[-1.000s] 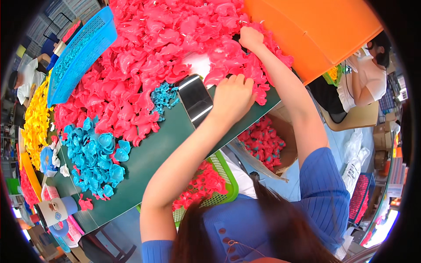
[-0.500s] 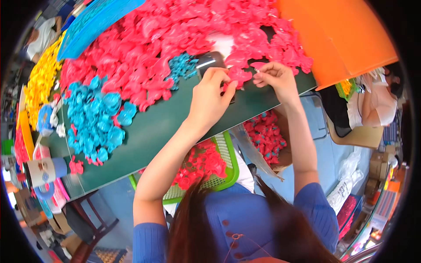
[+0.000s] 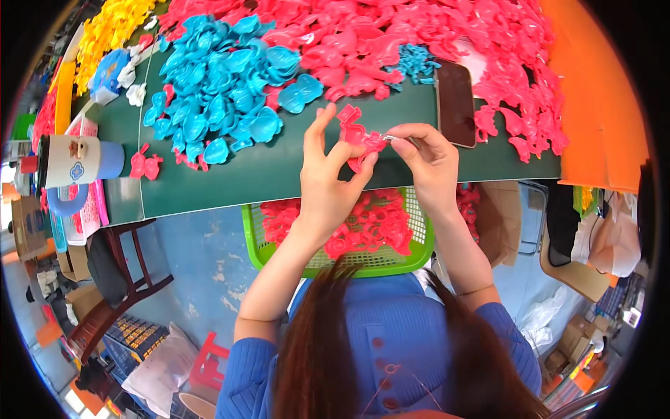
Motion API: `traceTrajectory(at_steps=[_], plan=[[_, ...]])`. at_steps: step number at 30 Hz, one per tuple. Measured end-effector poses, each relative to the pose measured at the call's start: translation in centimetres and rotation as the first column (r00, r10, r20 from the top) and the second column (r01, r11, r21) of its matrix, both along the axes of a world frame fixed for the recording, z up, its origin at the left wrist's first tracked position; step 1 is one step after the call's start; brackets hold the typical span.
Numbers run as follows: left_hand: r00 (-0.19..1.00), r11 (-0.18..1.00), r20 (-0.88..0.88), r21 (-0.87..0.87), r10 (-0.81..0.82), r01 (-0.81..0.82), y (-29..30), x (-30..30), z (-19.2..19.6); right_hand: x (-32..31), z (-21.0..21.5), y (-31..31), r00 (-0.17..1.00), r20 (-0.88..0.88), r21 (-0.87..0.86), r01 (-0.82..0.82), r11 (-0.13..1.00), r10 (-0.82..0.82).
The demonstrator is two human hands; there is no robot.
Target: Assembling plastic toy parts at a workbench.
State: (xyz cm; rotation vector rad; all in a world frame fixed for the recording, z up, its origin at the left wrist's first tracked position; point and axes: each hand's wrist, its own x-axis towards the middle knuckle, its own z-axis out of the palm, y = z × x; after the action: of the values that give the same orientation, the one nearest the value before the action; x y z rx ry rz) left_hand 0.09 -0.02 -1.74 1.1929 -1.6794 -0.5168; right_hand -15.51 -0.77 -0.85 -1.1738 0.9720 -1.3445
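Over the table's near edge, my left hand [image 3: 326, 178] pinches a pink moulded plastic part [image 3: 354, 133] between thumb and index finger, its other fingers raised. My right hand [image 3: 431, 166] is closed at the part's right end, thumb and index finger pinching a small silvery piece [image 3: 387, 137] whose kind is too small to tell. Beyond the left hand is a heap of blue cupped plastic pieces [image 3: 209, 84]. A dark phone [image 3: 455, 105] lies just past the right hand. Small teal pieces [image 3: 415, 63] sit beside it, against a large pink heap [image 3: 363, 42].
Below the table edge, a green basket [image 3: 255, 244] holds pink parts. An orange board or box side [image 3: 593, 105] bounds the table's right. At the left stand a cup [image 3: 77, 162] and yellow pieces [image 3: 115, 31]. A cardboard box [image 3: 502, 216] is under the right arm.
The view has turned right. Both hands have come left of the phone and nearer the table's edge, with the pink part held up between them. The phone, earlier partly behind my left hand, is uncovered.
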Motion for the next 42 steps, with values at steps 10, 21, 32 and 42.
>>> traceTrajectory(at_steps=[10,21,32,42], plan=[[0.962,0.994,-0.252,-0.005,0.106,-0.111,1.4,4.2,-1.2,4.7,-0.4,0.6,0.996,-0.084,-0.069,-0.035,0.997,0.03],[0.96,0.981,-0.236,-0.084,0.148,-0.172,1.4,5.5,-1.5,6.4,0.0,0.5,0.974,-0.208,-0.022,-0.092,0.996,0.086],[0.61,0.84,-0.784,0.406,0.116,0.361,2.3,6.3,0.9,5.5,1.0,1.3,0.901,-0.434,-0.334,-0.177,0.926,0.015],[0.725,0.872,-0.644,0.472,0.243,0.127,3.8,3.0,1.8,5.5,1.1,1.7,0.858,-0.507,-0.501,-0.214,0.839,-0.084]])
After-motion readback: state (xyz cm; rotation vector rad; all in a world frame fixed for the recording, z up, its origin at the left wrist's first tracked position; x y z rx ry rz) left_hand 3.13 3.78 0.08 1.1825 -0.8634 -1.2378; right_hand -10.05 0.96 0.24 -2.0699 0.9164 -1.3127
